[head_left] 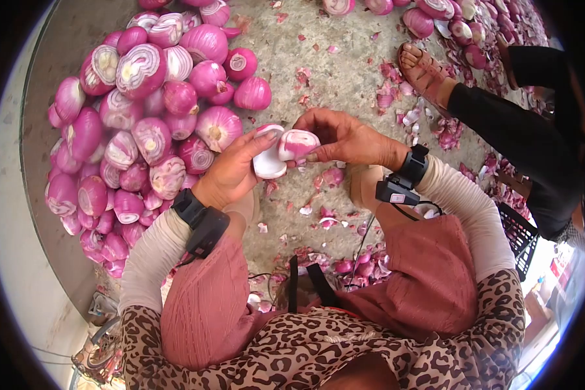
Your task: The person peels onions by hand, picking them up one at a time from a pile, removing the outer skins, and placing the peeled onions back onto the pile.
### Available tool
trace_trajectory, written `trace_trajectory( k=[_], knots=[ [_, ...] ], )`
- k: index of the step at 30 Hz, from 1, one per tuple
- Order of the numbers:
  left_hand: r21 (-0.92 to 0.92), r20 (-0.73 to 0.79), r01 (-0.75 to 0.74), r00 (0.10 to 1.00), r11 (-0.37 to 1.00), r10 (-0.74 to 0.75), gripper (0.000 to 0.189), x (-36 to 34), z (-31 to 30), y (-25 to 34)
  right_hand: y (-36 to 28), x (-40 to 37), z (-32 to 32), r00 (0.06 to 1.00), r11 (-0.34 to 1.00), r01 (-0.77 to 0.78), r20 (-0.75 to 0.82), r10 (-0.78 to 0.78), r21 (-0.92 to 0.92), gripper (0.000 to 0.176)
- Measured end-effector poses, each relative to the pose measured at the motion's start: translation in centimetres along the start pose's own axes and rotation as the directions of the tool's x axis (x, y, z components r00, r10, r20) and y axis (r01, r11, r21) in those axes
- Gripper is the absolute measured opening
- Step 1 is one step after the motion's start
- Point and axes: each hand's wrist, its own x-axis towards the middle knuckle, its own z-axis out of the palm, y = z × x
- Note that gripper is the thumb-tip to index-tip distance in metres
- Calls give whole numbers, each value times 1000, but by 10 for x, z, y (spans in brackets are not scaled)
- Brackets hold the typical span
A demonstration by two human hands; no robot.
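Observation:
In the head view, my left hand (231, 170) is closed around a hollow onion layer (270, 164), whose pale inner side faces up. My right hand (352, 138) pinches a piece of red onion (298, 144) between thumb and fingers, its purple-and-white cut side showing. The two pieces meet between my hands, above the floor and in front of my knees. Close by on the left lies a big heap of peeled red onions (153, 138), many with cut ends showing rings.
Onion skins (328, 218) litter the concrete floor (286, 78). Another person's sandalled foot (426, 70) and dark trouser leg (500, 123) are at the right. More onions (476, 34) lie at the far right, and a black crate (519, 235) stands beside my right arm.

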Motion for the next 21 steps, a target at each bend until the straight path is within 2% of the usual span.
trace_trajectory(
  k=[3,5,6,8,9,11,16,19,21],
  knots=[
    [-8,8,-23,1000,1000,23,36,0,-4,-2,-7,-3,5,999,997,24,-28,-26,-77,44],
    [-4,-1,-41,999,999,41,37,-2,-1,-1,-21,-6,11,995,957,-39,-102,10,-287,44],
    [-6,-8,-41,999,999,41,37,-2,1,-1,-21,-6,11,995,958,-39,-100,11,-285,44],
    [-9,-16,-40,999,999,40,38,-3,2,0,-20,-6,11,992,886,31,-94,-84,-463,45],
    [-44,10,-36,999,998,36,39,-3,2,1,-19,-6,11,992,887,31,-93,-83,-461,45],
    [-79,35,-28,999,996,31,40,-3,1,0,-14,-7,9,992,963,-24,-125,-10,-268,47],
    [-88,54,-24,998,996,29,46,-2,-1,-2,2,-7,6,987,982,51,-143,-78,-179,43],
    [-85,99,-31,994,996,39,52,-3,3,-1,-9,-9,13,979,977,59,-179,-97,-203,42],
    [-82,119,-30,992,996,40,55,-3,5,-1,-19,-9,17,974,878,62,-163,-157,-474,44]
  ],
)
